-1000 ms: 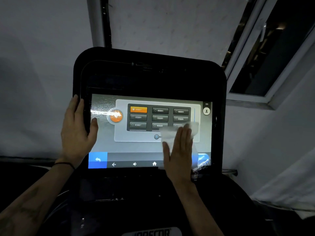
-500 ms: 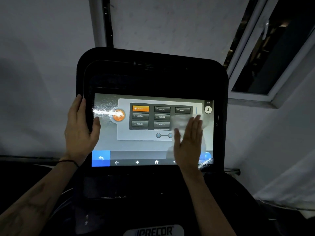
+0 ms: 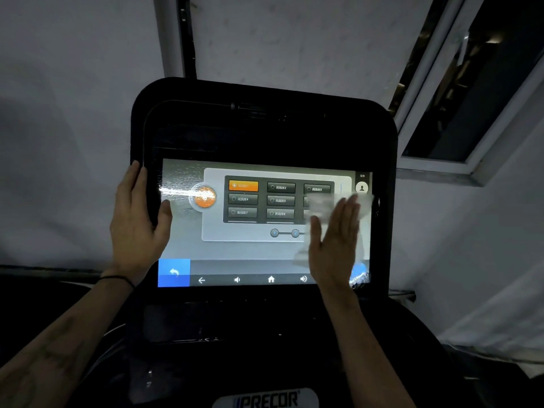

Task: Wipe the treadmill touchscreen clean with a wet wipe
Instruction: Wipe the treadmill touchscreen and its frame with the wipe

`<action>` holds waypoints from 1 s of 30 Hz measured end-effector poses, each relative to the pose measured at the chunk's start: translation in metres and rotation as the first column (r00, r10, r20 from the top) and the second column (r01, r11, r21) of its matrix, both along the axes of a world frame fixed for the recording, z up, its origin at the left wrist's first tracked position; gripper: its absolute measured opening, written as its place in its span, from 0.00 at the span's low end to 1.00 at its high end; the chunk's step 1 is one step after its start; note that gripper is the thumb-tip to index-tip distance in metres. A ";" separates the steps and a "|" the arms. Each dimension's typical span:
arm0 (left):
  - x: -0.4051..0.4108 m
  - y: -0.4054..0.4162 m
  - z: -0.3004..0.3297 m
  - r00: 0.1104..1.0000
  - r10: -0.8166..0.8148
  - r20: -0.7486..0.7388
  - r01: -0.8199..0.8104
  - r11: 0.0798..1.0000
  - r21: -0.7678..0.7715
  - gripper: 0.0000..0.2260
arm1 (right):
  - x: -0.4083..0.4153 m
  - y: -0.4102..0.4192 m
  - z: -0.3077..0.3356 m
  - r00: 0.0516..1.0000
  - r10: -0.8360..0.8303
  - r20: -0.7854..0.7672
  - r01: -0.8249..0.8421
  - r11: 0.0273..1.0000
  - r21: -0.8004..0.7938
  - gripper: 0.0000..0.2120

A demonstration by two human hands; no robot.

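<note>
The treadmill touchscreen [image 3: 253,251] glows inside a black console, showing a menu of buttons and a bottom icon bar. My right hand [image 3: 335,245] lies flat, fingers up, on the screen's right side, pressing a white wet wipe [image 3: 319,206] against the glass. The wipe sticks out past my fingers to the left and above. My left hand [image 3: 137,225] grips the console's left edge, thumb resting on the screen's left margin. Wet streaks shine on the left part of the screen.
The black console frame [image 3: 265,125] surrounds the screen, with a Precor badge [image 3: 265,400] below. A grey wall lies behind. An open window frame [image 3: 441,160] stands at the upper right. A pale curtain [image 3: 500,319] hangs at the lower right.
My right hand has slid the wipe rightward and up across the screen, from the lower middle toward the right edge. My left hand has kept its hold on the console.
</note>
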State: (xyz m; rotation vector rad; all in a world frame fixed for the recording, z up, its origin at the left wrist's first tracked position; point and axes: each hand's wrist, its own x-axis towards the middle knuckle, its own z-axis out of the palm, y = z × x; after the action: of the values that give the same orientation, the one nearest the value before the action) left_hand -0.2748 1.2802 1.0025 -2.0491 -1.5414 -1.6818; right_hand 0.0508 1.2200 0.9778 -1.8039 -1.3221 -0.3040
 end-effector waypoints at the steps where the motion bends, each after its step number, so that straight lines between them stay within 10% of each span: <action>1: 0.000 0.000 0.000 1.000 0.004 0.001 -0.004 1.000 0.000 0.28 | 0.000 -0.010 -0.009 1.000 -0.003 -0.023 0.002 1.000 -0.015 0.37; 30: -0.004 0.004 -0.004 1.000 -0.012 -0.023 0.013 0.999 0.041 0.26 | -0.028 -0.013 -0.016 0.988 0.087 0.124 -0.081 0.995 -0.049 0.37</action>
State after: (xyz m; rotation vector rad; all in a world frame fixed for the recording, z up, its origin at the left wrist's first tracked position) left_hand -0.2789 1.2842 0.9985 -2.0545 -1.4784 -1.6742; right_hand 0.0230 1.2066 0.9618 -1.7835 -1.4995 -0.3504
